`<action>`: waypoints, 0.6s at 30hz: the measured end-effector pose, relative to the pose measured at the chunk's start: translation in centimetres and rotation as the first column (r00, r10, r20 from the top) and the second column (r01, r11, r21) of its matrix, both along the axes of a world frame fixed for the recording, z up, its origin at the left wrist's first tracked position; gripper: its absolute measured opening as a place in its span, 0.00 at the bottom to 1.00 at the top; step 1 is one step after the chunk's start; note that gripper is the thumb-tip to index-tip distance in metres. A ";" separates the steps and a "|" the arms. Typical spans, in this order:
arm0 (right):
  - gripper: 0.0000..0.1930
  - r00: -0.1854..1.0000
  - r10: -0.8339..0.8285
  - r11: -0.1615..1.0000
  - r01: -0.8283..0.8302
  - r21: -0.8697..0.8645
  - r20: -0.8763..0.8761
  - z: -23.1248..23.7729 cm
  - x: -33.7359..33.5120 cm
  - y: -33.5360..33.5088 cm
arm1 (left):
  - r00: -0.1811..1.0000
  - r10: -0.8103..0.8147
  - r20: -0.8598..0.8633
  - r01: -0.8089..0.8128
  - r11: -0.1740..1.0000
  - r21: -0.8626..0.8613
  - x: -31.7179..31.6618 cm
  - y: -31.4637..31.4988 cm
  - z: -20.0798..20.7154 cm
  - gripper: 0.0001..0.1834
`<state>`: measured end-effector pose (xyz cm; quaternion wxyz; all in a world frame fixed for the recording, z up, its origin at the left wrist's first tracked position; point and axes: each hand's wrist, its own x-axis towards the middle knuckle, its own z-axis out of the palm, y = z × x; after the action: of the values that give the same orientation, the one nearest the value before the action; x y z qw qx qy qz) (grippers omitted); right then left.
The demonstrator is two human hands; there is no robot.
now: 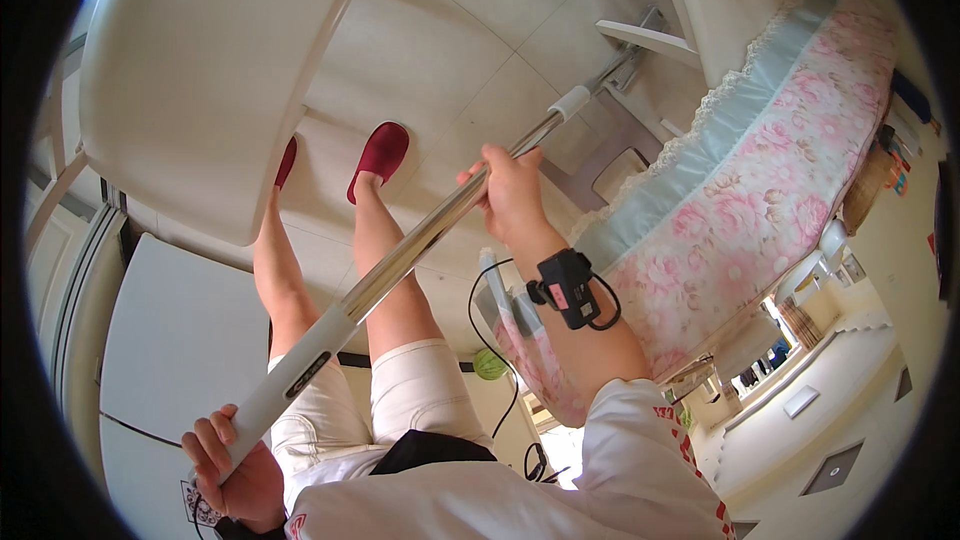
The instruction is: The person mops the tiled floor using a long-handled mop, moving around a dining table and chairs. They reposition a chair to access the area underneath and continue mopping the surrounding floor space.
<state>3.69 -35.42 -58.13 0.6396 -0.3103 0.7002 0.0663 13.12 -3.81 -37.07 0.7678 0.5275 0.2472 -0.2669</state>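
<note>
Two hands: both clamped on one mop handle [400, 260], well apart along its length.
Left hand [235, 465]: fingers wrapped around the white grip end of the handle, near the lower edge.
Right hand [508, 190]: closed around the chrome section, midway up; a black wrist device [568, 287] sits on the forearm.
Mop handle position: runs diagonally from lower left to upper right, its far end reaching the tiled floor [450, 50] under the floral bedspread [760, 180].
Feet: red slippers [378, 155] on the floor, beside a white chair [200, 80].
</note>
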 end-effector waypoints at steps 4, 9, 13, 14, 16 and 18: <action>0.23 1.000 -0.024 0.999 0.024 0.026 0.015 1.8 0.2 2.5 | 1.000 0.022 -0.014 -0.022 1.000 0.013 -0.2 1.8 2.4 0.13; 0.16 0.986 -0.093 0.996 0.091 0.020 0.136 3.4 1.1 4.6 | 0.997 -0.062 0.055 0.062 0.998 0.005 1.3 3.7 5.1 0.13; 0.16 0.965 -0.189 0.982 0.184 0.044 0.180 4.9 2.1 5.3 | 0.991 -0.100 0.088 0.101 0.995 -0.004 2.6 4.5 6.8 0.13; 0.15 0.960 -0.206 0.978 0.204 0.034 0.192 5.3 2.3 5.3 | 0.984 -0.136 0.112 0.138 0.990 -0.011 3.1 4.5 7.3 0.13; 0.13 0.947 -0.243 0.970 0.242 0.031 0.210 6.1 2.7 5.3 | 0.964 -0.207 0.164 0.211 0.977 -0.008 4.1 4.4 8.1 0.13; 0.10 0.926 -0.275 0.961 0.269 0.062 0.257 6.5 3.0 5.2 | 0.929 -0.295 0.224 0.299 0.954 0.014 5.3 4.1 9.0 0.13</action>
<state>6.68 -30.22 -51.63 0.7338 -0.2081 0.6443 -0.0559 18.44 0.33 -28.03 0.7467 0.5777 0.0739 -0.3212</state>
